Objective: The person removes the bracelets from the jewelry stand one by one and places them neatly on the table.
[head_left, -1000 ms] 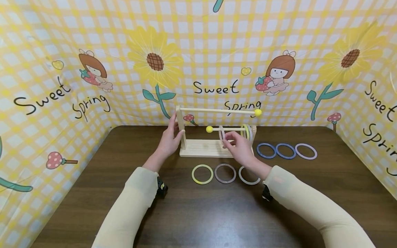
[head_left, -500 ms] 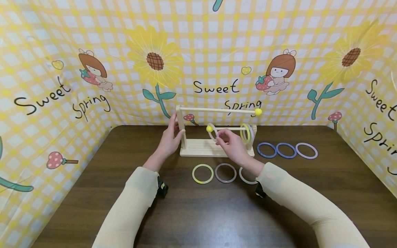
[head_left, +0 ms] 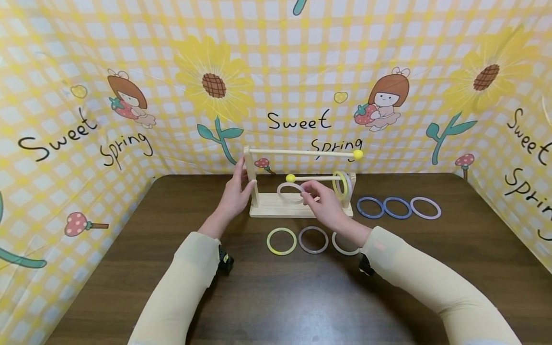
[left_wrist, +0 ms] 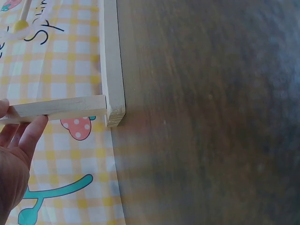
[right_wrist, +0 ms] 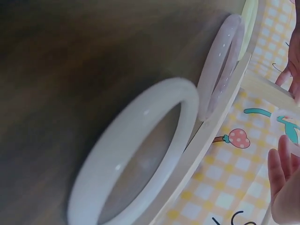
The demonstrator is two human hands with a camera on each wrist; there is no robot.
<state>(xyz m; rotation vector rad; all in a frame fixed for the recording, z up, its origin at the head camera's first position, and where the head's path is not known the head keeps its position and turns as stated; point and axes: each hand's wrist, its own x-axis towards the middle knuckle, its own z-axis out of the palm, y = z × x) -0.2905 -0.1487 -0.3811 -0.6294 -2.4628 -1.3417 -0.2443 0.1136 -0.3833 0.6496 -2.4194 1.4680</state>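
Note:
My left hand (head_left: 234,194) grips the left post (head_left: 251,175) of a wooden stand, thumb on one side and fingers on the other; this grip also shows in the left wrist view. A pale, translucent pinkish bangle (head_left: 290,201) is pinched at its right side by my right hand (head_left: 324,203). It is tilted, just below the yellow ball (head_left: 291,178) at the end of the lower rod, apart from the rod and above the stand's base (head_left: 276,211). A yellow bangle (head_left: 336,187) and at least one pale bangle (head_left: 350,186) hang at that rod's right end.
Yellow (head_left: 281,253), greyish-lilac (head_left: 313,252) and white (head_left: 345,253) bangles lie in front of the stand. To its right lie two blue bangles (head_left: 371,217) and a lilac one (head_left: 426,218). The upper rod (head_left: 302,153) ends in a yellow ball. A patterned cloth (head_left: 276,72) stands behind.
The pinkish bangle has moved left along the lower rod, come off over its yellow ball, and is now lower and flatter. My left hand has stayed on the post.

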